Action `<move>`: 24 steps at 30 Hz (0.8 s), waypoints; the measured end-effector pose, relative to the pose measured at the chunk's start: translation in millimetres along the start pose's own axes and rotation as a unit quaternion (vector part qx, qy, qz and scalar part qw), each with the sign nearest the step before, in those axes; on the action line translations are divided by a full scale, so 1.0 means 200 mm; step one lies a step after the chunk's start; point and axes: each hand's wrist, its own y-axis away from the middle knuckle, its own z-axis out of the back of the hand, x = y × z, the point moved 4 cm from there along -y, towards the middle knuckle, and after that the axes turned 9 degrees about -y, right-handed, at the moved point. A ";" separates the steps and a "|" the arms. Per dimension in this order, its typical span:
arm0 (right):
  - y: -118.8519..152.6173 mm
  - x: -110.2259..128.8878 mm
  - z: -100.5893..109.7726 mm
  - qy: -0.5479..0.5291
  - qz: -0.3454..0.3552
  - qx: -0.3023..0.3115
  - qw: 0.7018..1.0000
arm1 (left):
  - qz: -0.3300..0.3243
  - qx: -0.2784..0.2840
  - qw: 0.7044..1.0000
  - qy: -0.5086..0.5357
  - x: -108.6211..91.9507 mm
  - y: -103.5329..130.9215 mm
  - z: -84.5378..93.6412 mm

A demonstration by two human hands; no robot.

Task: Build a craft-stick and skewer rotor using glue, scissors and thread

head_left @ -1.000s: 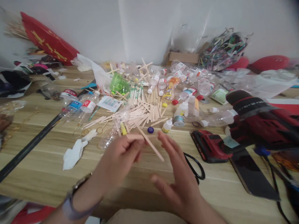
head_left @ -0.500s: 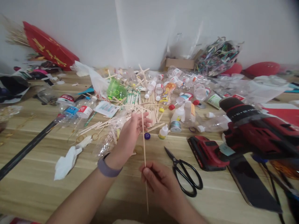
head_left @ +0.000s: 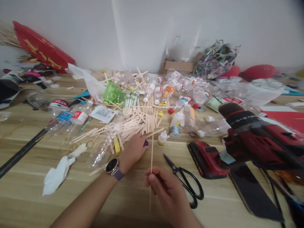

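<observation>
Upright in front of me, a thin wooden skewer is pinched between the thumb and fingers of my right hand. My left hand, palm down with a watch on the wrist, has its fingertips curled at a purple bottle cap on the table. Part of the cap is covered by the fingers. Just beyond lies a heap of flat wooden sticks. A small dropper bottle stands right of the skewer. Black-handled scissors rest beside my right hand.
A red and black power drill and a phone occupy the right side. Plastic bottles and a green bottle piece clutter the back and left. Crumpled white tissue and a long black bar lie at left.
My left hand has gone from beside the skewer's upper end, fingers apart, down to the purple bottle cap. The right hand still holds the skewer upright. The view has shifted slightly.
</observation>
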 end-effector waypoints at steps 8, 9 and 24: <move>0.06 0.09 0.05 -0.037 0.005 -0.110 0.993 | -0.077 -0.260 0.962 0.024 -0.11 0.37 0.34; 0.06 0.11 0.07 -0.038 0.009 -0.123 0.992 | -0.086 -0.269 0.959 0.022 -0.14 0.43 0.37; -0.02 0.52 0.11 0.007 0.177 -0.117 0.977 | 0.047 -0.051 0.968 0.242 -0.10 0.63 0.15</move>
